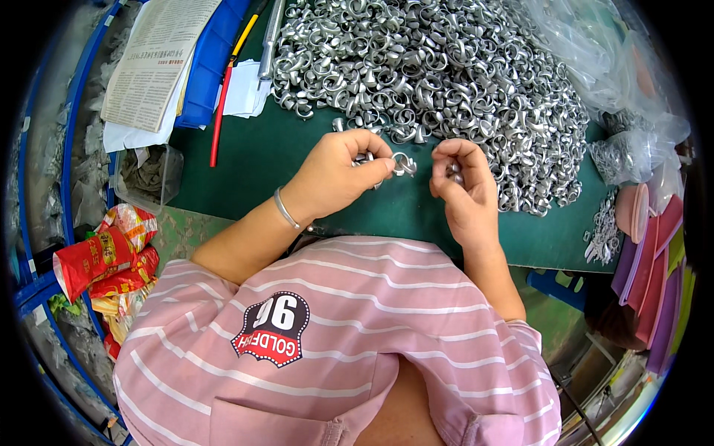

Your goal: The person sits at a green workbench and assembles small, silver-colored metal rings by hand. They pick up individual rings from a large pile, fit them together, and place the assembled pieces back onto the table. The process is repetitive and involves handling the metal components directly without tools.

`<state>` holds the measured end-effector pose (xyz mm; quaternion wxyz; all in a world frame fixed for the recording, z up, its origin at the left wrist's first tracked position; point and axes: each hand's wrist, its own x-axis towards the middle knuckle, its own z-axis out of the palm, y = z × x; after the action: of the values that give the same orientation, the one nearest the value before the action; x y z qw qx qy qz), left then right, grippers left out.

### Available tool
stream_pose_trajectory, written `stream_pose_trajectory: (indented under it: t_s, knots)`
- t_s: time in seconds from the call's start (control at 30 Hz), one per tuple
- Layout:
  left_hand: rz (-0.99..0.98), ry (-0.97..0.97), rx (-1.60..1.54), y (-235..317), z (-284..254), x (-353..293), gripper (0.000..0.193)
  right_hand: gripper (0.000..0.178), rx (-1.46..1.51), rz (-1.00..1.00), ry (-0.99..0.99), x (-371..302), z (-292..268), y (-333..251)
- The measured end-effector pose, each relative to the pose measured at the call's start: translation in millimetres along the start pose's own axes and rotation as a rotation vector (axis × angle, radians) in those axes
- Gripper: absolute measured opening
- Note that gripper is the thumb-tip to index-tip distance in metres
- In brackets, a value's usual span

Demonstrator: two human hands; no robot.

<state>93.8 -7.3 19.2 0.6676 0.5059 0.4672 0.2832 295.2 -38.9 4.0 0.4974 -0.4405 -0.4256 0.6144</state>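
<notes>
Just in front of a big heap of silver metal rings (431, 67), both my hands are raised over the green tabletop. My left hand (338, 167), with a bangle on its wrist, pinches a silver ring (404, 164) between thumb and forefinger. More silver pieces (363, 158) show inside its curled fingers. A short gap to the right, my right hand (468, 182) is curled closed around a few rounded silver pieces (454, 173), probably rings, partly hidden by the fingers. A few loose rings lie at the heap's near edge, close to my left hand.
Left of the heap lie a red-and-yellow stick (225, 104), a metal rod (271, 41), a blue tray (212, 67) and a newspaper (152, 63). A clear tub (167, 178) stands at the table's left edge. Plastic bags (632, 152) and small metal parts (604, 236) are at right.
</notes>
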Motion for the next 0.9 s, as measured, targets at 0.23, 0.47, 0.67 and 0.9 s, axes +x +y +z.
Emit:
stream_pose_trajectory:
  t_s: [0.23, 0.47, 0.67, 0.9]
  knots:
    - [-0.202, -0.090, -0.610, -2, -7, 1, 0.010, 0.018, 0.209, 0.108, 0.019, 0, 4, -10]
    - [-0.280, -0.286, -0.906, -11, -11, 1, 0.013, 0.025, 0.071, 0.044, -0.103, -1, 17, -9]
    - [-0.181, -0.188, -0.566, -11, -4, -2, 0.006, 0.024, -0.765, -0.517, -0.081, 2, 23, -11]
    - [-0.053, -0.133, -0.795, -25, -24, 1, 0.012, 0.023, 0.065, 0.208, -0.017, 0, 26, -18]
